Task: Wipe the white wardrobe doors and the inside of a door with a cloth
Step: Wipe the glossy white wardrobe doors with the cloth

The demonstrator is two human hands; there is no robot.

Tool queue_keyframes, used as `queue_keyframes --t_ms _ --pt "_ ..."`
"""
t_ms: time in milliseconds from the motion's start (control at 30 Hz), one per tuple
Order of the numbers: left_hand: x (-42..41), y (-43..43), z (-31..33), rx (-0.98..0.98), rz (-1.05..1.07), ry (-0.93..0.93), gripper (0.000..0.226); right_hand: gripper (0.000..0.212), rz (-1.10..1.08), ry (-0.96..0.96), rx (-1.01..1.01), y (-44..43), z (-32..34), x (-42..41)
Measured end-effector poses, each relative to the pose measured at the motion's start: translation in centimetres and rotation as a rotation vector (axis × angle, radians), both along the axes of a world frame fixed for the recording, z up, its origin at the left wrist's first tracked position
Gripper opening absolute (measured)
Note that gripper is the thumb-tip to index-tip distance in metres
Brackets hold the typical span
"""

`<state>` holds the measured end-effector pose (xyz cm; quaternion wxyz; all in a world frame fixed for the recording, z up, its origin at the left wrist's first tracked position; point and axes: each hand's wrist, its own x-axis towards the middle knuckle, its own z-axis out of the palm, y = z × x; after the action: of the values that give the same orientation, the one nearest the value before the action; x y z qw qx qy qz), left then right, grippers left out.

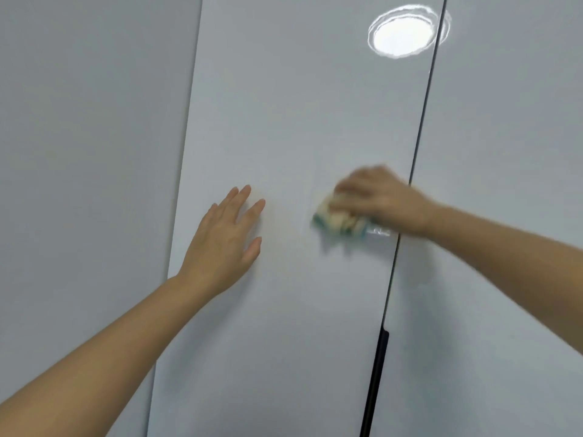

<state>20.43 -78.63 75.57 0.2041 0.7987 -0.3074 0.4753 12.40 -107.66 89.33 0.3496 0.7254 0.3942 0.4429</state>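
Observation:
Glossy white wardrobe doors fill the view; the middle door (293,121) is the one under both hands. My right hand (381,200) holds a crumpled cream cloth with teal edging (339,220) against this door, near its right edge; hand and cloth are motion-blurred. My left hand (225,238) lies flat on the same door with fingers straight and spread, to the left of the cloth and apart from it.
A left door (88,152) and a right door (504,152) flank the middle one. A black vertical handle strip (377,380) runs along the gap at the lower right. A round ceiling light reflection (402,33) shines at the top of the door.

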Motion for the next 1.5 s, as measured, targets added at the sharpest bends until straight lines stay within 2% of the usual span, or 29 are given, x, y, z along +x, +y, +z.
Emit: queue_keyframes --t_ms 33,100,167,233,300,433,533,600,733,833,900,1000,1067,1167,1233,1267,1333,1433,1500 --pt "-0.2 0.2 0.5 -0.03 -0.005 0.003 0.06 0.028 -0.021 -0.057 0.12 -0.3 3.0 -0.2" --pt "-0.5 0.3 1.2 -0.081 -0.014 0.003 0.06 0.043 -0.069 -0.117 0.317 -0.6 6.4 -0.5" --pt "-0.6 0.2 1.7 -0.099 -0.028 0.006 0.06 0.046 -0.066 -0.142 0.417 -0.2 6.6 -0.3" --pt "-0.4 0.2 2.1 -0.108 -0.038 0.013 0.06 0.043 -0.042 -0.117 0.43 0.2 4.1 0.0" --pt "-0.2 0.0 2.5 -0.126 -0.04 0.025 0.06 0.038 -0.022 -0.014 0.315 -0.1 -0.3 0.1" --pt "0.4 -0.5 3.2 -0.099 -0.064 0.025 0.06 0.029 -0.059 0.191 -0.074 -0.6 -9.8 -1.1" --pt "0.9 -0.4 4.4 -0.069 -0.069 0.016 0.06 0.029 -0.074 0.211 -0.214 -0.1 -7.8 -0.4" --pt "1.5 0.1 5.6 -0.074 -0.071 0.001 0.06 0.032 -0.054 0.115 -0.095 0.7 -3.3 0.7" --pt "2.5 1.2 8.0 -0.099 -0.062 -0.013 0.06 0.053 -0.073 -0.142 0.332 2.9 6.8 2.4" --pt "3.2 2.2 10.1 -0.16 -0.045 -0.01 0.061 0.045 -0.046 -0.24 0.524 5.5 11.5 3.6" --pt "3.9 3.0 11.1 -0.188 -0.036 -0.015 0.061 0.041 -0.009 -0.261 0.605 7.5 12.3 4.7" --pt "4.6 3.9 11.7 -0.218 -0.03 -0.003 0.061 0.034 0.042 -0.216 0.471 9.7 8.6 6.6" --pt "4.9 4.6 11.5 -0.242 -0.021 0.01 0.061 0.028 0.09 -0.095 0.237 10.4 3.3 7.5" --pt "5.3 5.2 11.0 -0.234 0.021 0.035 0.06 0.029 0.023 0.104 -0.106 11.1 -3.0 7.4" --pt "5.4 5.4 11.2 -0.226 0.035 0.057 0.061 0.033 -0.016 0.142 -0.251 11.6 -2.3 7.7" --pt "5.5 5.4 11.5 -0.23 0.034 0.061 0.061 0.033 -0.026 0.115 -0.259 11.8 -0.4 8.0" --pt "5.3 5.3 12.2 -0.235 0.028 0.058 0.062 0.036 -0.003 0.003 -0.077 12.1 4.7 8.5" --pt "5.0 4.9 13.2 -0.227 0.035 0.032 0.061 0.037 0.033 -0.241 0.4 11.8 13.3 8.3" --pt "4.7 4.6 13.5 -0.216 0.051 0.017 0.061 0.032 -0.015 -0.34 0.66 11.9 16.7 8.2"
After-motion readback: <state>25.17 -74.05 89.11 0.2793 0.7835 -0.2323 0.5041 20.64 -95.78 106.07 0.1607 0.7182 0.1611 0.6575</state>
